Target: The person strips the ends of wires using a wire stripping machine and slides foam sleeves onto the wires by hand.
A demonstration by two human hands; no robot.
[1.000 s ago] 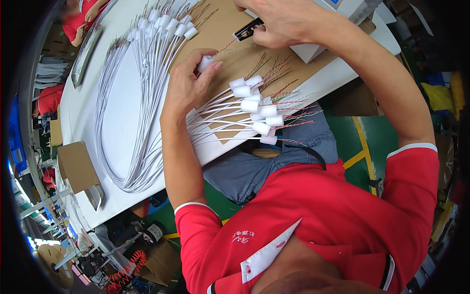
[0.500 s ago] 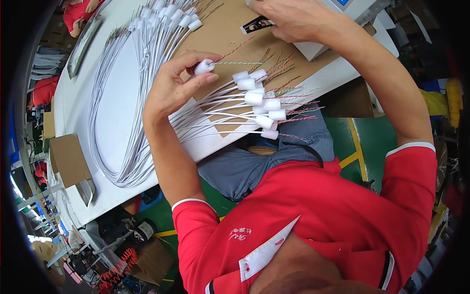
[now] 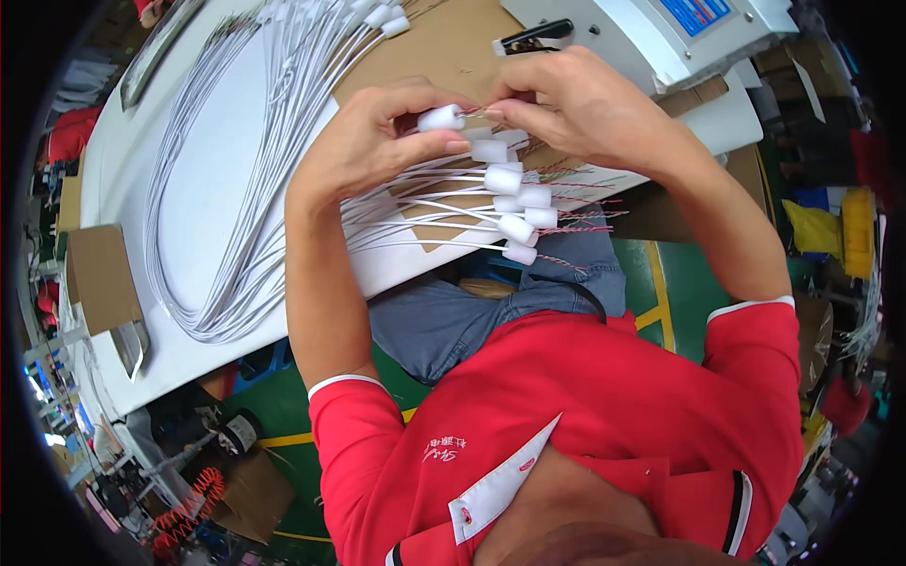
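Observation:
My left hand (image 3: pixel 354 137) is closed around a white cylindrical sleeve (image 3: pixel 440 118) at a cable end, gripping it between thumb and fingers. Thin twisted wires (image 3: pixel 472 112) come out of the sleeve's right end. My right hand (image 3: pixel 580 108) pinches these wires at their far end, thumb against forefinger. Its fingertips partly hide them. Just below both hands, several white cables with similar sleeves (image 3: pixel 503 177) fan out over the table edge, their red-white and green-white twisted wires (image 3: pixel 585 228) pointing right. My left forearm crosses over part of these cables.
Long looped white cables (image 3: pixel 283 113) lie on the white table (image 3: pixel 226 208), over brown cardboard (image 3: pixel 462 61) farther back. A white machine (image 3: pixel 632 47) with a blue label and a black part (image 3: pixel 533 38) stands behind my right hand. An upright cardboard piece (image 3: pixel 102 278) is at the left edge.
My right hand has come away from the machine, toward me and left, and now pinches the wire ends. The sleeve in my left hand has shifted right. The whole view has shifted slightly.

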